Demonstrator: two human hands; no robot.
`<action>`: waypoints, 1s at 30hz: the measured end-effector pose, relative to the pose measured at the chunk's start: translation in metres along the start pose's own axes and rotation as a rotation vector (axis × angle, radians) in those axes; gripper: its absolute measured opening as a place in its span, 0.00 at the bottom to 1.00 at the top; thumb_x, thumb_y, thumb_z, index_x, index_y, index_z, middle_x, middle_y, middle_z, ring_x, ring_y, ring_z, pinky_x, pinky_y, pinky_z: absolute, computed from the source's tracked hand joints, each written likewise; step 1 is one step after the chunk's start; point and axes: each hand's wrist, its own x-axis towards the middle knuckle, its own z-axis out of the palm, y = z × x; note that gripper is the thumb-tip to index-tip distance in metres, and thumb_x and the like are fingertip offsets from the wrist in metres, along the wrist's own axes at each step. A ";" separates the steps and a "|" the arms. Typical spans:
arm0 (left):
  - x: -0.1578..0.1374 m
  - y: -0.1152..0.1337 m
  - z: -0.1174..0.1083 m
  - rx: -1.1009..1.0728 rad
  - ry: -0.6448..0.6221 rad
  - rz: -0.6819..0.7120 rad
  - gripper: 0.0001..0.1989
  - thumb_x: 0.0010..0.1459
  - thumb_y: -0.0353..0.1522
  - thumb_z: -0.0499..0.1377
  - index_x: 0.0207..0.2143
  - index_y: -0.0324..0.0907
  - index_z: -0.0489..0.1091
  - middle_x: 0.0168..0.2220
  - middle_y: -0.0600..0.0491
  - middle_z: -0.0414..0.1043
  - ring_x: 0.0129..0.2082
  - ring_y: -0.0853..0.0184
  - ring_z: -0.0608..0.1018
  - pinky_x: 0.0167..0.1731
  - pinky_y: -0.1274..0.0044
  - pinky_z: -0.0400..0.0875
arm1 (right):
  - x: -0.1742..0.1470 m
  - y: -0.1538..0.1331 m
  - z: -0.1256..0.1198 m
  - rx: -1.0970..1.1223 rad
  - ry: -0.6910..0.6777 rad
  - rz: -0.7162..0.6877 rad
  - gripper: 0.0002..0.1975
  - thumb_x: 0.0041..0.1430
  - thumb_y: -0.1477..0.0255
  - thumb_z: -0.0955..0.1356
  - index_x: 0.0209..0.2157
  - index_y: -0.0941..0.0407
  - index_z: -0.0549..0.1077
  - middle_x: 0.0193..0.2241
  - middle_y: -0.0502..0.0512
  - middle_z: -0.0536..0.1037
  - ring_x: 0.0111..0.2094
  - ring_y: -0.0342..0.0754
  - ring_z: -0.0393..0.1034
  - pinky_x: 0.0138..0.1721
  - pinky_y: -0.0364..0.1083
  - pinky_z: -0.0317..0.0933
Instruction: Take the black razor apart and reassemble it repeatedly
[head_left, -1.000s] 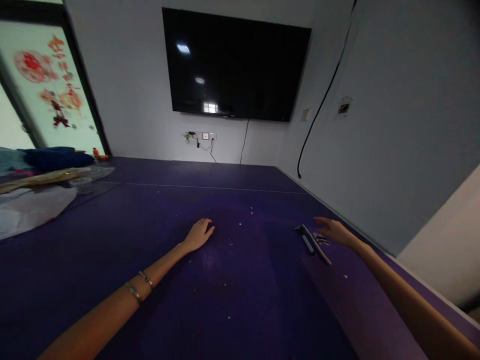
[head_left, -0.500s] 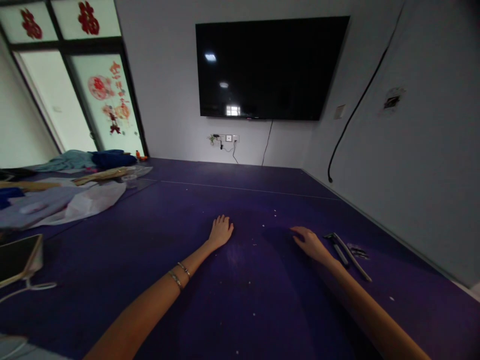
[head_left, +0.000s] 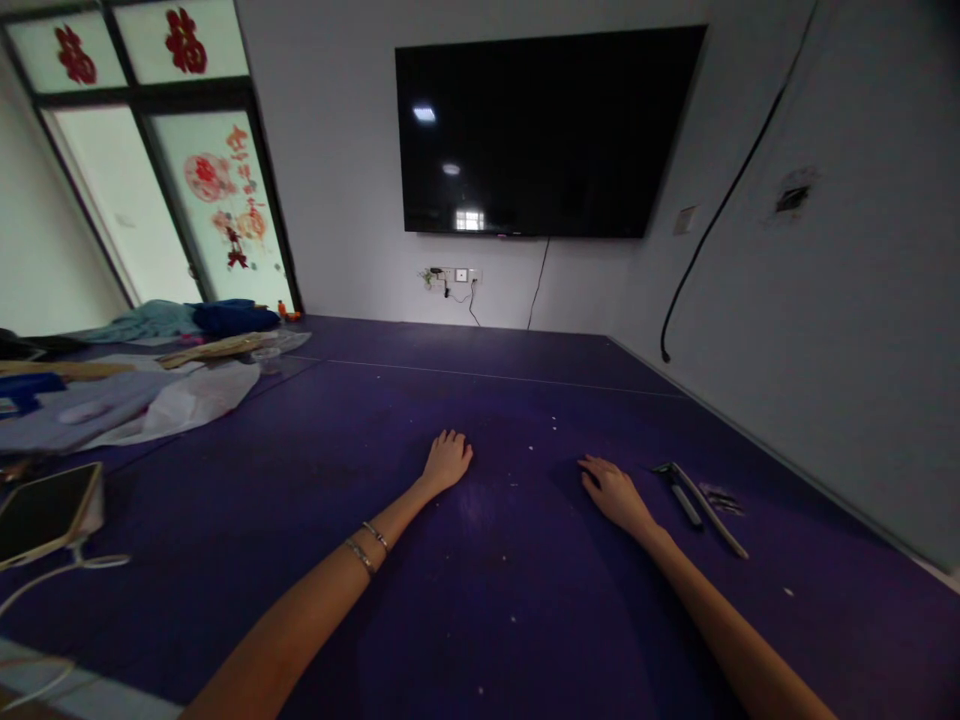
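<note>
My left hand [head_left: 448,460] lies palm down on the purple table [head_left: 465,620], fingers stretched forward and nothing in it. Two bracelets [head_left: 368,546] circle that wrist. Over to the right, my right hand [head_left: 615,494] rests low at the tabletop with its fingers loosely extended and the thumb apart; it holds nothing. Just beyond it on the right lies a tool with two long grey handles [head_left: 711,512] and a dark head, which looks like pliers. Small white specks are scattered over the surface around both hands.
On the left lie a phone [head_left: 51,512] with a white cable, white plastic sheeting [head_left: 191,405] and blue cloth [head_left: 236,317]. A clear cup [head_left: 267,360] stands near them. Ahead, a television [head_left: 547,135] hangs on the wall; a black cable [head_left: 712,225] dangles at right.
My right hand has settled lower toward the tabletop, its fingers flatter. My left hand stays in place. The whole view has shifted slightly to the right.
</note>
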 end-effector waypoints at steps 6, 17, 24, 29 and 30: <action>0.001 -0.001 0.002 0.006 -0.001 0.009 0.20 0.61 0.36 0.43 0.48 0.33 0.65 0.53 0.37 0.64 0.55 0.53 0.63 0.52 0.62 0.57 | -0.001 -0.002 -0.001 0.015 0.020 -0.004 0.20 0.58 0.68 0.58 0.50 0.55 0.70 0.53 0.59 0.68 0.56 0.55 0.58 0.54 0.55 0.55; -0.001 -0.001 0.000 0.009 0.003 0.013 0.19 0.60 0.35 0.44 0.48 0.35 0.65 0.52 0.39 0.64 0.55 0.54 0.64 0.53 0.62 0.56 | -0.005 -0.009 -0.010 0.000 0.006 -0.003 0.20 0.59 0.68 0.57 0.50 0.57 0.69 0.54 0.60 0.67 0.56 0.55 0.59 0.54 0.54 0.55; -0.001 0.000 -0.001 0.022 -0.003 0.011 0.19 0.59 0.33 0.45 0.48 0.33 0.64 0.53 0.38 0.64 0.56 0.53 0.63 0.53 0.63 0.56 | -0.004 -0.008 -0.008 -0.026 0.004 -0.007 0.21 0.59 0.68 0.57 0.51 0.58 0.69 0.53 0.61 0.68 0.56 0.55 0.58 0.54 0.54 0.55; -0.001 -0.001 0.000 0.040 -0.007 0.009 0.20 0.59 0.33 0.45 0.49 0.33 0.64 0.54 0.37 0.63 0.56 0.53 0.63 0.53 0.64 0.56 | -0.003 -0.007 -0.006 -0.036 0.007 -0.019 0.21 0.59 0.69 0.57 0.51 0.59 0.69 0.53 0.61 0.68 0.55 0.54 0.59 0.53 0.53 0.55; -0.001 -0.002 0.000 0.045 -0.008 0.009 0.20 0.59 0.33 0.45 0.49 0.33 0.64 0.54 0.38 0.63 0.56 0.53 0.63 0.53 0.64 0.56 | -0.003 -0.007 -0.005 -0.033 0.010 -0.021 0.21 0.59 0.69 0.57 0.50 0.59 0.69 0.53 0.62 0.68 0.55 0.54 0.59 0.53 0.53 0.55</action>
